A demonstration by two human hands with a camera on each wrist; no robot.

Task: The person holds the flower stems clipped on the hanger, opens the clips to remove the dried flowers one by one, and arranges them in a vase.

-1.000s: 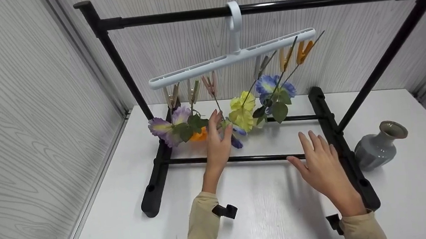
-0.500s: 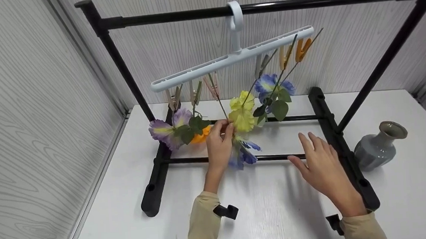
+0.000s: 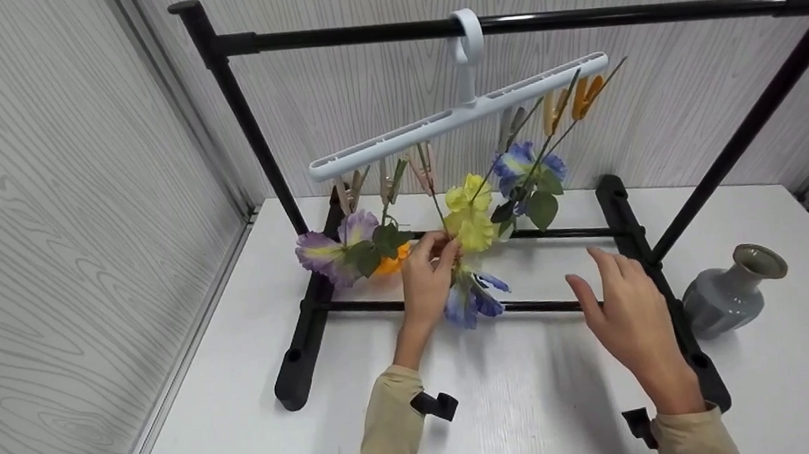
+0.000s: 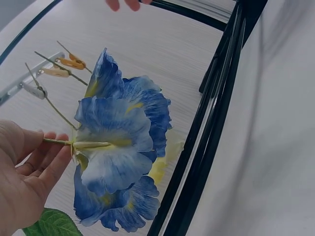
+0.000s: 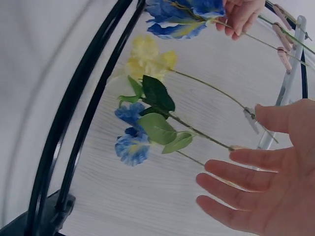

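Since a second ago: blue flower (image 3: 472,300) pulled down off its peg, now hanging lower in front of rack's front base bar; left hand (image 3: 428,282) dropped slightly with it; right hand (image 3: 628,314) lifted a little, fingers still spread.

White tabletop (image 3: 516,404), wood-grain panels on left and back sides. Black rack (image 3: 603,17) standing toward back edge of tabletop, feet running front to back. White peg hanger (image 3: 457,115) hooked on top bar, tilted, left end low. Stems clipped in its pegs: purple flower (image 3: 331,250) and orange flower (image 3: 387,262) hanging at left end, yellow flower (image 3: 470,219) at middle, second blue bloom (image 3: 525,165) with green leaves at right, under orange pegs (image 3: 584,97). Grey vase (image 3: 726,293) upright near right edge of tabletop, just beside rack's right foot, well apart from both hands.

Left hand pinching blue flower's thin stem between thumb and fingertips (image 4: 56,157), bloom pointing down and away from palm, just in front of yellow flower, above middle of tabletop. Right hand grasping nothing, fingers (image 5: 236,169) straight and apart, hovering over front base bar near right foot, close to clipped stems in wrist view but not touching them.
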